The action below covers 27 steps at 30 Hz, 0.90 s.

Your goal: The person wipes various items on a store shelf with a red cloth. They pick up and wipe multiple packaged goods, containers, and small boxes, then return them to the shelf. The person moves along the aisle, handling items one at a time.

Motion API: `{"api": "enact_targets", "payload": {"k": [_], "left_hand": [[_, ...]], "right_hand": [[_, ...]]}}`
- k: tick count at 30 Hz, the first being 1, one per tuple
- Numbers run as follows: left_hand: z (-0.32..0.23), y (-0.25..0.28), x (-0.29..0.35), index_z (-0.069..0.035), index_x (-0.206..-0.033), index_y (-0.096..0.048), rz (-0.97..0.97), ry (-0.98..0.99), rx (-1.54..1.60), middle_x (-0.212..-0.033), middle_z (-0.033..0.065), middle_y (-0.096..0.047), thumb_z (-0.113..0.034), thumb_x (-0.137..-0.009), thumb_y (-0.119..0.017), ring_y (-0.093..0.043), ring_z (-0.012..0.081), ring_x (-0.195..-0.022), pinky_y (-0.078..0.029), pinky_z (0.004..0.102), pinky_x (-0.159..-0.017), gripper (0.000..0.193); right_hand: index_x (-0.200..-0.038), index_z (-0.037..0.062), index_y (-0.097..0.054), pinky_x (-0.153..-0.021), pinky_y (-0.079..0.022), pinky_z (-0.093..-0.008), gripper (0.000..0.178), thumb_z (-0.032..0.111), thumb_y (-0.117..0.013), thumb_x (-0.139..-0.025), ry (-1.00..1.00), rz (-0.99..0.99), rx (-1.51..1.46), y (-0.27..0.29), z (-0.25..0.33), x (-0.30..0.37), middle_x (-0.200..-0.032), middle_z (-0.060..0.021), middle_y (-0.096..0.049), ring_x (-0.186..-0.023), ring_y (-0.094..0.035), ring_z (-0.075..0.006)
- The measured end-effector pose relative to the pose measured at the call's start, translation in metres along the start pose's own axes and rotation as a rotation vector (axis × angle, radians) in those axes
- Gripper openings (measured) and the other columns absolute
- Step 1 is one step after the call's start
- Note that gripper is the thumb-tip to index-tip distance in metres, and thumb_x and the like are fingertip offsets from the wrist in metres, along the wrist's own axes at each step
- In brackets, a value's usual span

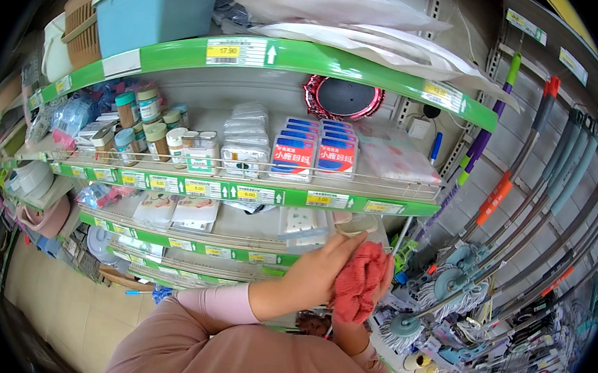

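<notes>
A crumpled red cloth (359, 284) is bunched between my two hands, in front of the lower shelves. My left hand (310, 270) presses on its left side, with the fingers closed along its upper edge. Around the right side and underneath it is my right hand (385, 279), mostly hidden behind the folds but gripping it. Just beyond my left hand's fingers, clear flat plastic packs (304, 225) and a pale shallow container (353, 223) lie on a shelf.
Green-edged shelves (240, 191) with a wire rail stand ahead, holding red-and-blue boxes (294, 151), lidded jars (155, 138) and a flat bagged pack (391, 151). Blue bins (155, 11) stand above. Mops (448, 283) and long handles (522, 174) lean at the right. Tiled floor (62, 301) shows lower left.
</notes>
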<state>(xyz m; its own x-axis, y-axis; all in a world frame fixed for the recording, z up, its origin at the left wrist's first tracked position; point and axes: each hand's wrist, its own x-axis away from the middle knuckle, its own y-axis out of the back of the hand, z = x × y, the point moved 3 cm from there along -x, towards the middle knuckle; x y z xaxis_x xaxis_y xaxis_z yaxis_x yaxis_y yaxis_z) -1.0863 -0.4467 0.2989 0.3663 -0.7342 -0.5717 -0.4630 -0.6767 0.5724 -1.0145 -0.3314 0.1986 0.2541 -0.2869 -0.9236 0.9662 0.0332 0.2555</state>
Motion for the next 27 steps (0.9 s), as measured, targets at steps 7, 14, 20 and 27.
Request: {"api": "enact_targets", "payload": {"k": [7, 14, 20, 27], "left_hand": [[0.019, -0.005, 0.018, -0.003, -0.133, -0.047, -0.003, -0.134, -0.069, -0.122, 0.0176, -0.057, -0.012, -0.086, -0.060, -0.059, 0.0369, -0.105, -0.052, 0.0421, -0.087, 0.050], [0.021, -0.001, 0.027, -0.002, -0.132, -0.051, -0.204, -0.056, 0.144, -0.127, 0.0177, -0.058, -0.009, -0.088, -0.061, -0.060, 0.0324, -0.109, -0.048, 0.0361, -0.094, 0.046], [0.036, 0.000, 0.025, -0.003, -0.134, -0.049, -0.272, -0.043, 0.295, -0.126, 0.0200, -0.057, -0.001, -0.088, -0.053, -0.057, 0.0338, -0.115, -0.046, 0.0335, -0.095, 0.046], [0.020, 0.000, 0.026, -0.006, -0.133, -0.051, -0.072, -0.093, 0.088, -0.121, 0.0180, -0.060, -0.007, -0.090, -0.058, -0.060, 0.0374, -0.104, -0.051, 0.0384, -0.087, 0.044]], "right_hand": [[-0.123, 0.0009, -0.054, -0.101, -0.039, -0.0396, 0.040, 0.021, -0.060, -0.089, -0.395, -0.117, -0.870, -0.009, 0.007, -0.043, -0.127, -0.0150, -0.053, -0.119, -0.051, -0.0292], [-0.113, 0.0011, -0.055, -0.107, -0.035, -0.0426, 0.030, 0.022, -0.057, -0.091, -0.520, -0.177, -0.966, -0.016, 0.005, -0.017, -0.137, -0.0186, -0.046, -0.129, -0.042, -0.0305], [-0.106, 0.0109, -0.057, -0.105, -0.031, -0.0548, 0.032, 0.027, -0.070, -0.081, 0.178, -0.090, -0.338, 0.004, 0.027, -0.029, -0.134, -0.0229, -0.048, -0.128, -0.039, -0.0463], [-0.120, -0.0006, -0.053, -0.085, -0.045, -0.0328, 0.041, 0.031, -0.055, -0.093, -0.569, -0.007, -0.977, 0.011, 0.021, -0.065, -0.121, -0.0122, -0.056, -0.096, -0.056, -0.0211]]}}
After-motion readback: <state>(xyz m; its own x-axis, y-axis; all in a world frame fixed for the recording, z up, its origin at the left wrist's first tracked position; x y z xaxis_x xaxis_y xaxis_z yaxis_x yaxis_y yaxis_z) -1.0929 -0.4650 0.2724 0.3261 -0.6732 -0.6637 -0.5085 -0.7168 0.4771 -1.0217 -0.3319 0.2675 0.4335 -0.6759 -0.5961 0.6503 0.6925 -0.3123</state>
